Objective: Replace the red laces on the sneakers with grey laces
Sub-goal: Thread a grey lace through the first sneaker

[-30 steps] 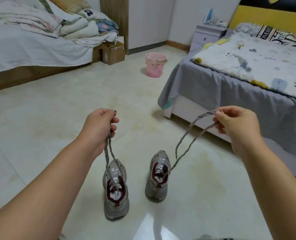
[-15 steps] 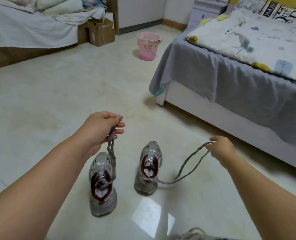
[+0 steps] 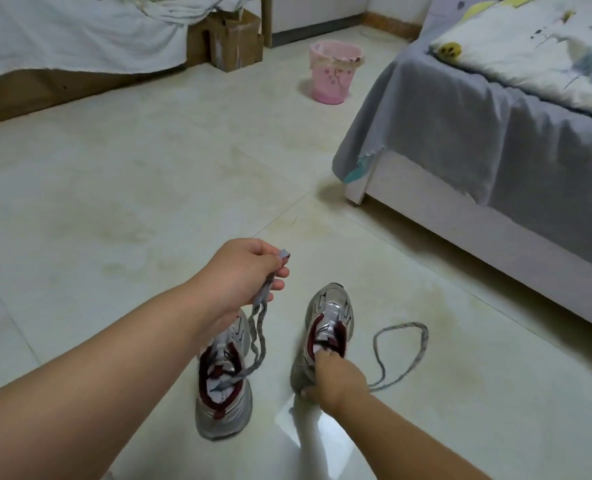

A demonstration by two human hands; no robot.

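Two silver-grey sneakers with dark red collars stand side by side on the pale tiled floor, toes pointing away from the wearer of the camera.

Left sneaker: upright, nearest the camera. A grey lace rises from its tongue area as a doubled strand. The left hand is held above the toe of this shoe, fingers curled and pinching the upper ends of that lace between thumb and fingers; a short end shows past the knuckles.

Right sneaker: upright, just beside the left one and slightly farther off. The right hand is at its heel, fingers curled over the collar into the opening and thumb against the outer heel wall, gripping the shoe. A second grey lace runs from this shoe and lies in a loose loop on the floor to its right; no hand touches it. How fully either lace is threaded cannot be told. No red lace is seen.

Beyond, on the right: a bed with a white base, a hanging grey sheet and a patterned quilt. Farther back, centre: a pink waste bin. Far left: cardboard boxes beside a second bed draped in white cloth.
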